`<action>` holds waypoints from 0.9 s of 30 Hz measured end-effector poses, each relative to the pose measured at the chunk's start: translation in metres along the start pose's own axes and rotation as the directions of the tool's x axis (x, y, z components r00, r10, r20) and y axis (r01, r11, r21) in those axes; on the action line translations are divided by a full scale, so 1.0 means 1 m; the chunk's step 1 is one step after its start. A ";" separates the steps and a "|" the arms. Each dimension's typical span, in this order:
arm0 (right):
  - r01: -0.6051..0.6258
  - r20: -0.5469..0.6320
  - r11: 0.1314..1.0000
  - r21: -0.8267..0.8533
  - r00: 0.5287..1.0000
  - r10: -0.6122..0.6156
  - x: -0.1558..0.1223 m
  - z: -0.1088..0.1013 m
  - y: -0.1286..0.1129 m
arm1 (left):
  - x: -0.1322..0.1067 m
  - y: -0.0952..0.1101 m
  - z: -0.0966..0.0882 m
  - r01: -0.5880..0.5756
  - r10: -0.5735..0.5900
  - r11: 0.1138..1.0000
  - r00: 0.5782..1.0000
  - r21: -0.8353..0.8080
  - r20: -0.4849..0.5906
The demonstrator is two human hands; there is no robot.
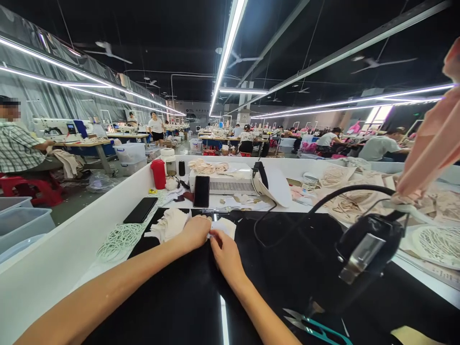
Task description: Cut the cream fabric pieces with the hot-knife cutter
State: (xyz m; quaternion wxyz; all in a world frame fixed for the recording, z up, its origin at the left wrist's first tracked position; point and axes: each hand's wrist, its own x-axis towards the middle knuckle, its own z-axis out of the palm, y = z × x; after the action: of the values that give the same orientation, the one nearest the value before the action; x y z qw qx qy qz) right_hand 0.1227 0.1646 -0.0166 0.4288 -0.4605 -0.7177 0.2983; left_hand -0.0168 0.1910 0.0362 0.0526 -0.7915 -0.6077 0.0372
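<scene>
My left hand [197,232] is closed at the edge of a small white fabric piece [228,227], its knuckles upward. From the right, my right hand [227,255] pinches the same piece, thumb and fingertips almost touching the left hand. The fingers hide part of the fabric. Just left of my left hand lies a layered pile of cream fabric pieces [169,225]. Both hands rest low over the black work surface [179,292].
Teal-handled thread snips [316,328] lie at the lower right. A black clamp-like device [373,244] stands at right, with peach cloth [431,143] above. Phones [141,210], pale green cord [120,239] and a white machine [223,184] line the back and left. A white wall [72,244] borders the table.
</scene>
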 end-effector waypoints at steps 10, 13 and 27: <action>-0.102 -0.018 0.993 0.056 0.995 0.103 -0.004 -0.004 -0.007 | -0.012 0.023 0.000 0.040 -0.030 0.996 0.993 0.084 -0.114; -0.111 -0.005 0.989 0.094 0.994 0.112 -0.001 -0.004 -0.003 | -0.014 0.024 0.002 0.048 -0.037 0.995 0.990 0.085 -0.136; -0.273 0.005 0.815 0.511 0.949 0.314 0.000 -0.009 -0.017 | -0.017 0.011 0.009 -0.029 0.019 0.998 0.983 -0.052 -0.181</action>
State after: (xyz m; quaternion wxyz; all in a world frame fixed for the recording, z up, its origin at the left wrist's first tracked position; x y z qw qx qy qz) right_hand 0.1239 0.1584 0.0012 0.5116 -0.4485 -0.5168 0.5197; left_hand -0.0123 0.1721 0.0256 0.0851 -0.8001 -0.5916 -0.0505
